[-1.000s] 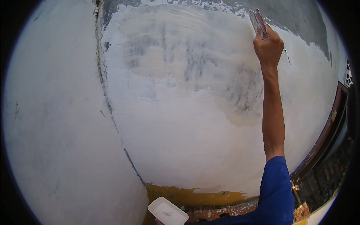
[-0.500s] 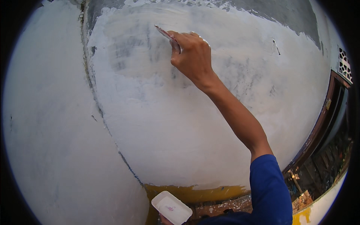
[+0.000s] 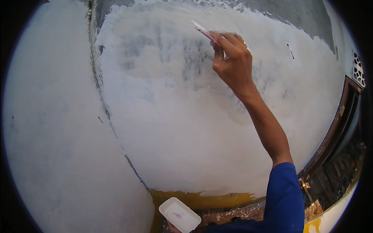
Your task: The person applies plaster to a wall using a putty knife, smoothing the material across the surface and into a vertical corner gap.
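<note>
My right hand point(image 3: 236, 60) is raised to the upper part of the white-coated wall point(image 3: 186, 132), closed around a thin putty scraper point(image 3: 204, 32). Its flat blade, seen nearly edge-on, is smeared with white and lies against or very close to the wall. White paste also clings to the hand's outer edge. A ridged patch of wet-looking putty point(image 3: 222, 18) lies just above the fingers. Low in the view, my left hand point(image 3: 171, 226) supports a shallow white rectangular tub point(image 3: 179, 215) with a little white paste and a pinkish mark inside. Most of that hand is hidden beneath the tub.
A second white wall point(image 3: 70, 136) meets this one at a rough, cracked corner on the left. Bare grey plaster point(image 3: 299, 15) runs along the top. A yellow band point(image 3: 221, 200) lines the wall's foot, and a dark wooden frame point(image 3: 330, 136) stands at the right.
My right hand has swept the scraper to the right along the wall, uncovering darker streaks where it was. The tub in my left hand has barely shifted.
</note>
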Tool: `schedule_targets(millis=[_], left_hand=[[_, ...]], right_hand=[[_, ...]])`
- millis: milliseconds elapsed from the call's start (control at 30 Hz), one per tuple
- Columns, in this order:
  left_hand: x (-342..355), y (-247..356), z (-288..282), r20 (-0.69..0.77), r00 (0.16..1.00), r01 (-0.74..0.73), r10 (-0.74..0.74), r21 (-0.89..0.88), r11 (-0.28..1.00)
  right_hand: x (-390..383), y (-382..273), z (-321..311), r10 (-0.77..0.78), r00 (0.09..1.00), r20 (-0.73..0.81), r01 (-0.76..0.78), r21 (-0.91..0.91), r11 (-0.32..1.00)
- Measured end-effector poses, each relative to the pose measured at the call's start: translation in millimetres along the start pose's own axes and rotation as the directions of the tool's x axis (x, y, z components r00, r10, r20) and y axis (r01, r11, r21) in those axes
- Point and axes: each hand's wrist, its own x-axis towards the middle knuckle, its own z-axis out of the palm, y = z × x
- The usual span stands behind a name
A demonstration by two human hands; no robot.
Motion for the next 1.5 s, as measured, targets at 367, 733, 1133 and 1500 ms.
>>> schedule_targets(millis=[367,733,1133,1500], left_hand=[[-1,-2,5,-0.007,1.0,-0.005,0.005,0.001,1.0],[-5,-11,7,0.002,1.0,0.007,-0.007,-0.021,1.0],[-8,-8,8,0.003,1.0,-0.008,0.008,-0.019,1.0],[-13,-17,8,0.006,1.0,0.011,-0.011,-0.03,0.999]], right_hand=[[3,-9,72,-0.093,0.995,0.03,0.098,-0.28,0.955],[-25,0,36,0.02,0.999,0.026,-0.014,-0.207,0.978],[2,74,-34,0.086,0.99,-0.113,-0.106,-0.186,0.977],[-63,-60,89,-0.199,0.963,0.181,0.214,-0.071,0.974]])
